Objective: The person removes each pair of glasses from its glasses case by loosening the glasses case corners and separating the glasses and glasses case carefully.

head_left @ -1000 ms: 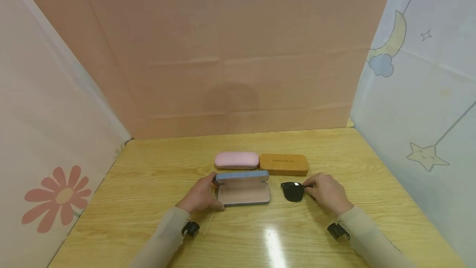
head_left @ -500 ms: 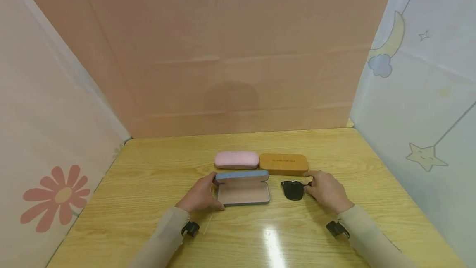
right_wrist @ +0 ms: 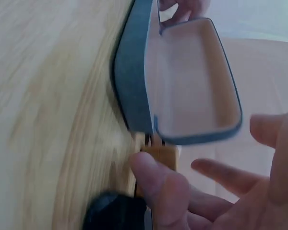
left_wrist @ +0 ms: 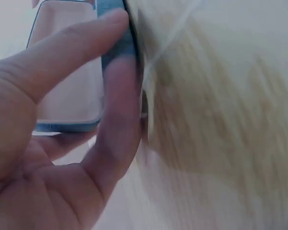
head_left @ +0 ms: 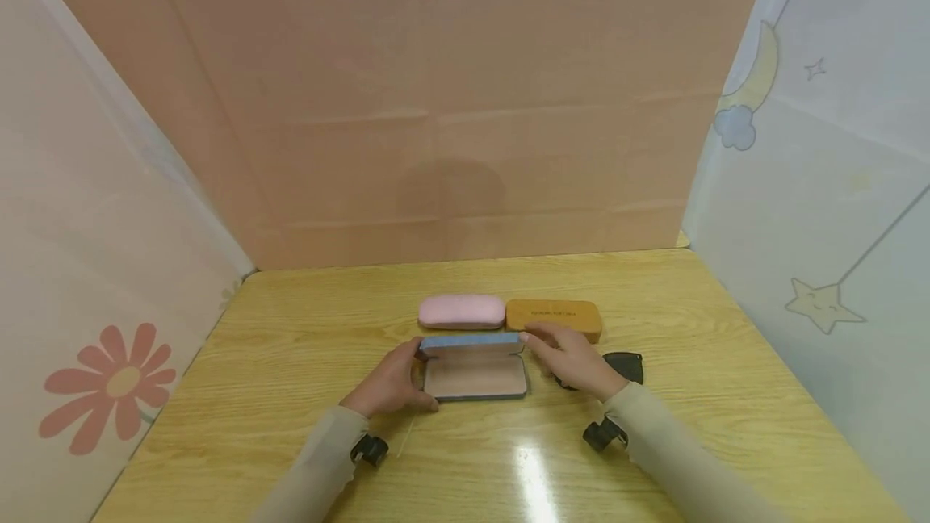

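Note:
A blue glasses case [head_left: 472, 340] with a pale lining stands with its lid raised in the middle of the table. My left hand [head_left: 391, 382] grips its left end; in the left wrist view thumb and fingers wrap the blue edge [left_wrist: 121, 45]. My right hand [head_left: 577, 357] reaches to the lid's right corner in the head view. Seen from the right wrist, its fingers [right_wrist: 225, 175] are spread and hold nothing, just short of the lid. Dark sunglasses [head_left: 625, 366] lie on the table, partly hidden under my right hand.
Behind the blue case, a pink glasses case [head_left: 462, 311] and a tan glasses case [head_left: 552, 313] stand side by side, both closed. The wooden table [head_left: 327, 305] is bounded by a plain backdrop [head_left: 465, 119] and patterned side sheets.
My right hand has let go of the sunglasses and moved left to the lid's right corner. The sunglasses stay on the table. My left hand keeps its grip on the blue case.

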